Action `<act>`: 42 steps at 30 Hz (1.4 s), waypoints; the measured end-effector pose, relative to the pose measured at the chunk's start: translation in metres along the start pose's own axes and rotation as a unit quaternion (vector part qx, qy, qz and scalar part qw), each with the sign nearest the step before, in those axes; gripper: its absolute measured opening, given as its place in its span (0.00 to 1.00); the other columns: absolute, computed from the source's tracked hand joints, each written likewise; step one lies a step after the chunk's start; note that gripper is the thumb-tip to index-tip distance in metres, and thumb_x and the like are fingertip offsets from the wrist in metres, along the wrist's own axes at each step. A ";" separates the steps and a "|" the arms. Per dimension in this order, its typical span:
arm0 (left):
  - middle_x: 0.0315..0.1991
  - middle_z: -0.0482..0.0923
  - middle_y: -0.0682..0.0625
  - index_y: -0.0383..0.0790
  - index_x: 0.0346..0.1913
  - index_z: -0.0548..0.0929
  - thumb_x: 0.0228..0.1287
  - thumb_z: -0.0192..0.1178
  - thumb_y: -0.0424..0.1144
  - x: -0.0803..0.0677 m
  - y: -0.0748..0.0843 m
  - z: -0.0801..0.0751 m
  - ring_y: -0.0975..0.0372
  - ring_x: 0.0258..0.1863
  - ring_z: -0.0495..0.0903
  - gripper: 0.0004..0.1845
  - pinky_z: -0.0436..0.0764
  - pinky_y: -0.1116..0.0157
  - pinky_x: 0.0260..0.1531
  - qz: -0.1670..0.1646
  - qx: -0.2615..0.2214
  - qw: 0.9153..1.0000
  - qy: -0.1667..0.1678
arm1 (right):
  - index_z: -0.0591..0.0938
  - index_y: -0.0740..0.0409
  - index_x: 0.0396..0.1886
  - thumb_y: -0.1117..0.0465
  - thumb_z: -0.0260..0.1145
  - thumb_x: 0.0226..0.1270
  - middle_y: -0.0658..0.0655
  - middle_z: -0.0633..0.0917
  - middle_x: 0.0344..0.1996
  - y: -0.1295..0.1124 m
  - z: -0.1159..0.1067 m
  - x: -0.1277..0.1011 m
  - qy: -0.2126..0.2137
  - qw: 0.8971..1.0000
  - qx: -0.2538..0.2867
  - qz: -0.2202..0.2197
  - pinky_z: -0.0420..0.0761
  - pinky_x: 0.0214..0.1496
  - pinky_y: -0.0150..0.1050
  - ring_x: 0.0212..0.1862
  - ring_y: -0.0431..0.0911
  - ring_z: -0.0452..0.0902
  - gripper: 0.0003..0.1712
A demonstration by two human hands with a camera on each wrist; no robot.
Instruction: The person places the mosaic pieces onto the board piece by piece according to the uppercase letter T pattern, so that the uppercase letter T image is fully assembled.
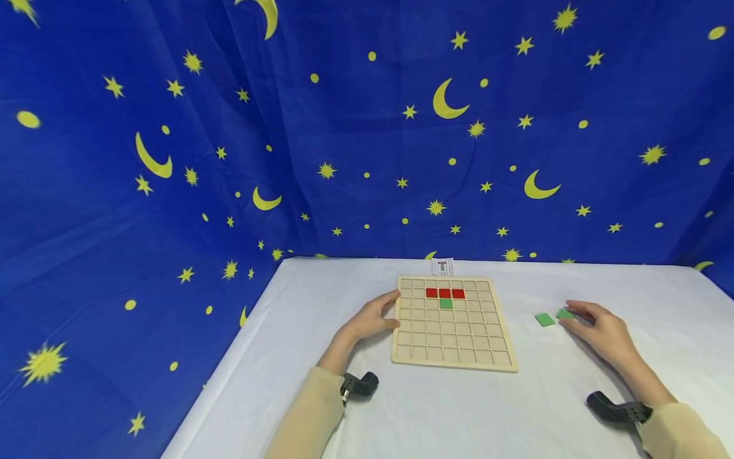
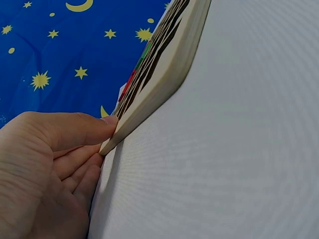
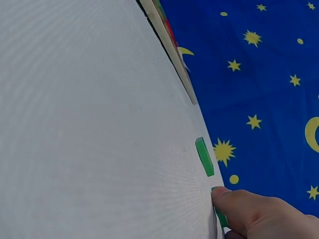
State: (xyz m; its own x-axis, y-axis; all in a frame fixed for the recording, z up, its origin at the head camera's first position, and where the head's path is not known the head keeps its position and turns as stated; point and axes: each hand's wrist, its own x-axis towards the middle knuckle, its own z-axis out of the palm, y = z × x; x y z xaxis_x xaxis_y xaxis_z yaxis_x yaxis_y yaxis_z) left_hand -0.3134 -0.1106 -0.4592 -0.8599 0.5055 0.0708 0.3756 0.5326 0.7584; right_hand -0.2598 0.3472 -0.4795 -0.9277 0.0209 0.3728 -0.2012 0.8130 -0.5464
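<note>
Right hand (image 1: 602, 328) lies low on the white table (image 1: 459, 414), palm down, forearm running in from 5 o'clock, beige sleeve (image 1: 682, 433) at the wrist with a black camera strap just ahead of it. Fingers reach toward 10 o'clock; their tips sit on a green tile (image 1: 564, 313), and the wrist view shows a fingertip (image 3: 234, 199) pressing that tile's edge (image 3: 219, 214) against the cloth. Whether it pinches the tile or only presses it, cannot tell.

A second green tile (image 1: 545, 319) lies flat just at 9 o'clock of the first, apart from it and untouched.

Left hand (image 1: 373, 317) comes in from 7 o'clock, wrist low. The thumb (image 2: 84, 130) lies on top of the left edge of the wooden grid board (image 1: 453, 344), fingers (image 2: 79, 167) curled under or against the same edge, so the hand is clamped on the board.

Board lies flat in the table's middle, between the hands. Three red tiles (image 1: 445, 293) sit in a row near its far edge, one green tile (image 1: 446, 304) in the cell just below the middle red.

A small card (image 1: 443, 266) stands at 12 o'clock of the board. Blue star-and-moon cloth (image 1: 229, 127) hangs behind.
</note>
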 end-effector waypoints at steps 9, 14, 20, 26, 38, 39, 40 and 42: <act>0.69 0.59 0.42 0.31 0.70 0.59 0.57 0.63 0.30 0.002 -0.002 0.001 0.54 0.68 0.58 0.38 0.57 0.62 0.67 -0.002 -0.009 1.000 0.002 | 0.76 0.74 0.50 0.65 0.68 0.59 0.74 0.79 0.44 0.001 0.004 0.001 0.013 1.000 -0.021 -0.015 0.71 0.47 0.62 0.48 0.68 0.72 0.22; 0.69 0.59 0.42 0.30 0.70 0.60 0.57 0.63 0.30 0.002 -0.002 0.000 0.54 0.68 0.58 0.38 0.57 0.61 0.67 -0.002 -0.004 1.000 0.002 | 0.77 0.73 0.49 0.66 0.67 0.58 0.73 0.80 0.43 0.003 0.005 0.001 0.022 0.999 -0.024 -0.020 0.72 0.46 0.61 0.46 0.67 0.73 0.21; 0.69 0.59 0.42 0.31 0.70 0.60 0.57 0.64 0.31 0.000 -0.002 0.000 0.54 0.68 0.58 0.38 0.57 0.61 0.67 -0.001 -0.006 1.000 0.001 | 0.79 0.72 0.48 0.63 0.68 0.59 0.72 0.81 0.43 0.002 0.002 0.000 0.031 0.999 -0.020 -0.020 0.72 0.45 0.61 0.45 0.67 0.75 0.20; 0.69 0.58 0.41 0.29 0.70 0.59 0.57 0.64 0.31 -0.001 -0.001 -0.001 0.52 0.69 0.56 0.38 0.56 0.60 0.68 0.009 -0.008 1.000 -0.001 | 0.80 0.70 0.49 0.59 0.67 0.62 0.72 0.82 0.43 -0.005 -0.005 0.002 0.045 0.999 0.001 -0.012 0.73 0.44 0.60 0.44 0.67 0.76 0.21; 0.69 0.59 0.40 0.29 0.69 0.60 0.56 0.64 0.31 -0.001 0.000 -0.003 0.52 0.69 0.57 0.38 0.56 0.60 0.68 0.011 -0.007 1.000 0.002 | 0.80 0.66 0.52 0.52 0.67 0.62 0.68 0.82 0.46 -0.046 -0.012 0.019 0.035 0.998 0.050 -0.012 0.74 0.45 0.58 0.45 0.59 0.79 0.25; 0.69 0.59 0.40 0.29 0.69 0.60 0.56 0.64 0.30 0.000 0.000 -0.002 0.52 0.69 0.57 0.38 0.56 0.60 0.68 0.011 -0.005 1.000 0.002 | 0.80 0.66 0.53 0.52 0.67 0.63 0.68 0.82 0.46 -0.051 -0.011 0.020 0.030 0.998 0.054 -0.010 0.74 0.45 0.58 0.46 0.60 0.78 0.26; 0.69 0.59 0.40 0.29 0.69 0.60 0.56 0.64 0.30 0.000 0.000 -0.002 0.52 0.69 0.57 0.38 0.56 0.60 0.68 0.011 -0.004 1.000 0.002 | 0.79 0.66 0.54 0.51 0.66 0.63 0.69 0.81 0.47 -0.055 -0.010 0.021 0.023 0.998 0.060 -0.008 0.74 0.46 0.59 0.47 0.62 0.77 0.27; 0.69 0.59 0.41 0.30 0.69 0.60 0.56 0.64 0.30 0.000 0.000 -0.002 0.53 0.69 0.57 0.38 0.56 0.60 0.68 0.007 -0.001 1.000 0.003 | 0.78 0.67 0.54 0.51 0.66 0.64 0.70 0.81 0.48 -0.065 -0.007 0.022 0.013 0.997 0.071 -0.012 0.74 0.46 0.62 0.48 0.66 0.76 0.27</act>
State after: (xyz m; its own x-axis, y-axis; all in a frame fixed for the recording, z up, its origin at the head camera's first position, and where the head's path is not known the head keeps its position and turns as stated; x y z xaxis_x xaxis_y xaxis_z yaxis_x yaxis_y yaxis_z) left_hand -0.3141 -0.1116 -0.4582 -0.8561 0.5097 0.0850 0.3874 0.5243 0.7583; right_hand -0.2653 0.2992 -0.4307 -0.9135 0.0192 0.4064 -0.2682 0.7227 -0.6370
